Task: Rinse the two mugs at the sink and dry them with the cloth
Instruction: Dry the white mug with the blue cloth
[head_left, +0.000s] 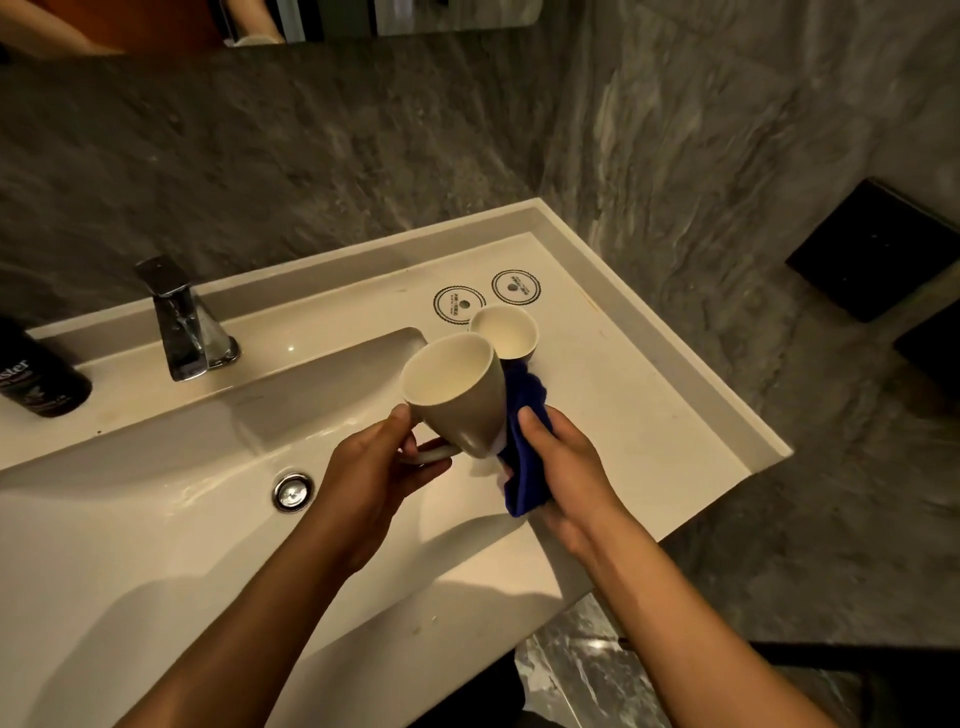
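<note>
My left hand (376, 467) grips a grey mug (457, 389) by its handle and holds it tilted above the right edge of the sink basin (156, 519), its white inside facing me. My right hand (561, 467) presses a bunched blue cloth (527, 441) against the mug's right outer wall. A second mug (506, 332) stands upright on the counter (649, 415) just behind the held one, and looks empty.
A chrome tap (182, 322) stands behind the basin, with the round drain plug (292, 491) below it. A black bottle (36, 374) lies at the left edge. Two round paper coasters (488, 296) sit behind the mugs. Stone wall rises at the back.
</note>
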